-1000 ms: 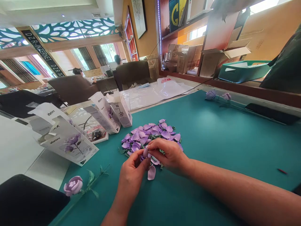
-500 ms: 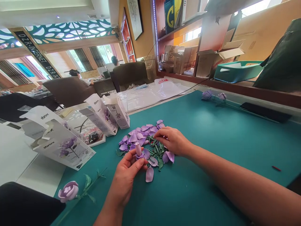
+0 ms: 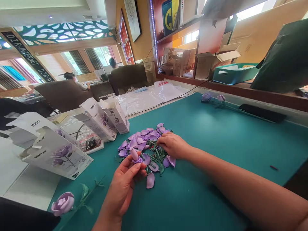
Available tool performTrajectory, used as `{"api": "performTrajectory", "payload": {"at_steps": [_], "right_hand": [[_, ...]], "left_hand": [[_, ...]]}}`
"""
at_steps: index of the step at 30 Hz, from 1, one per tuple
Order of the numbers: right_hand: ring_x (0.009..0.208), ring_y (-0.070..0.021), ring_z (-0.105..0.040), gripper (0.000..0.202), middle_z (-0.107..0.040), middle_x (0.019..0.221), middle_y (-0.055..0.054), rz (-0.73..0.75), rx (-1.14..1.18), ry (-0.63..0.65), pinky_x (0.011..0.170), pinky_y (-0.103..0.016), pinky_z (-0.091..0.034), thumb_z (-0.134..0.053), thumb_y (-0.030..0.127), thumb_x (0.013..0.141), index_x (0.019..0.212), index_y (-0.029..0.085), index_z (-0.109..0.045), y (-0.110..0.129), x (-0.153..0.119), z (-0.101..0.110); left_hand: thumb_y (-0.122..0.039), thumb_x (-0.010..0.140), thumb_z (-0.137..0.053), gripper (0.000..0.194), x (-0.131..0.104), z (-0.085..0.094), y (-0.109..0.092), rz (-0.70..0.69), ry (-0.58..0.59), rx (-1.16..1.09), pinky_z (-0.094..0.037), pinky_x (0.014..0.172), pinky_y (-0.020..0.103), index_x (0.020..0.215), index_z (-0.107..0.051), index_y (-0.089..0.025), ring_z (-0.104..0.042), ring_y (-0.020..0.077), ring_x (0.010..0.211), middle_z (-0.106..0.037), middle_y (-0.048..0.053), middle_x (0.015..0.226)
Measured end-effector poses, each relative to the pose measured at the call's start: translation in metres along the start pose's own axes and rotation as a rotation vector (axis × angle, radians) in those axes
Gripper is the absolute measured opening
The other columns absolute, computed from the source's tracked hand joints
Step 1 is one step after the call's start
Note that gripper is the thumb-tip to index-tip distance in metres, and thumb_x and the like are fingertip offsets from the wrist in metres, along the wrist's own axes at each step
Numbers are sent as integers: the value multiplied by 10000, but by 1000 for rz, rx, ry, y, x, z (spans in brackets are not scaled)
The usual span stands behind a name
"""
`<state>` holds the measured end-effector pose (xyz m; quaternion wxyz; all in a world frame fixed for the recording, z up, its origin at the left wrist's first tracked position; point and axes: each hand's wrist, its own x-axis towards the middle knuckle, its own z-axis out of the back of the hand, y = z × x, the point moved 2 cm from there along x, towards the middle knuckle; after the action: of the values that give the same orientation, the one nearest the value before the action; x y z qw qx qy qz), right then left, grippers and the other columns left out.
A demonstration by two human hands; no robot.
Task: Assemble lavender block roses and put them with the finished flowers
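Observation:
Between the thumb and fingers of my left hand (image 3: 126, 178) stands a light purple flower bud piece (image 3: 134, 153), with a darker purple ring of parts at its base. My right hand (image 3: 174, 145) reaches into the pile, its fingers bent and pressed together over the green stem pieces (image 3: 157, 157). What its fingertips touch or grip is hidden. Purple plastic petals (image 3: 141, 140) are heaped behind and to the left of the stems. One loose petal (image 3: 150, 180) lies in front of the pile, just right of my left hand.
White printed boxes (image 3: 64, 154) stand open at the left. An assembled purple flower (image 3: 63, 203) lies front left on the green mat (image 3: 216, 134). More purple flowers (image 3: 206, 97) and a black flat object (image 3: 262, 113) lie at the back right. A small dark red stick (image 3: 273, 167) lies right.
My right hand stays over the stems, its fingertips shifted slightly within the pile. My left hand keeps hold of the bud piece. The whole view has shifted a little.

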<state>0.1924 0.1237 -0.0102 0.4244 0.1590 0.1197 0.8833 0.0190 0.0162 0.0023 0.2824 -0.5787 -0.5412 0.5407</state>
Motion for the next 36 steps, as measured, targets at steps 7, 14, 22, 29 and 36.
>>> {"api": "performTrajectory", "payload": {"at_steps": [7, 14, 22, 29, 36], "right_hand": [[903, -180, -543, 241, -660, 946, -63, 20, 8, 0, 778, -280, -375, -454, 175, 909, 975, 190, -685, 1, 0, -2], [903, -185, -534, 241, -662, 933, -67, 33, 8, -2, 746, -277, -378, -463, 166, 909, 981, 193, -692, 5, -2, -4], [882, -181, -550, 190, -666, 922, -59, 6, -22, -34, 725, -265, -378, -508, 181, 880, 924, 195, -693, 1, -1, 7], [751, -157, -577, 143, -680, 820, -18, 82, -79, 318, 557, -229, -319, -666, 205, 725, 863, 220, -699, 7, -13, 27], [789, -168, -599, 229, -690, 848, -38, 177, -210, 409, 532, -232, -300, -598, 77, 716, 887, 204, -683, 9, -18, 15]], "left_hand": [[-221, 610, -773, 536, 1, 1, 0, -1, -11, -27, -526, 626, 228, 1113, -598, -173, -607, 105, 596, -686, 3, 701], [-192, 596, -768, 457, 0, 1, -4, -14, -48, -57, -533, 593, 222, 1036, -646, -169, -603, 110, 587, -680, 10, 682], [-146, 600, -748, 371, 4, 10, -12, -95, -138, -125, -537, 553, 196, 962, -669, -173, -599, 101, 558, -678, 5, 640], [-126, 632, -723, 346, 4, 13, -13, -117, -139, -133, -540, 548, 179, 973, -682, -164, -601, 101, 565, -681, 16, 633], [-105, 684, -671, 277, 5, 11, -13, -96, -155, -126, -535, 528, 176, 953, -684, -170, -587, 92, 541, -669, 10, 630]]}}
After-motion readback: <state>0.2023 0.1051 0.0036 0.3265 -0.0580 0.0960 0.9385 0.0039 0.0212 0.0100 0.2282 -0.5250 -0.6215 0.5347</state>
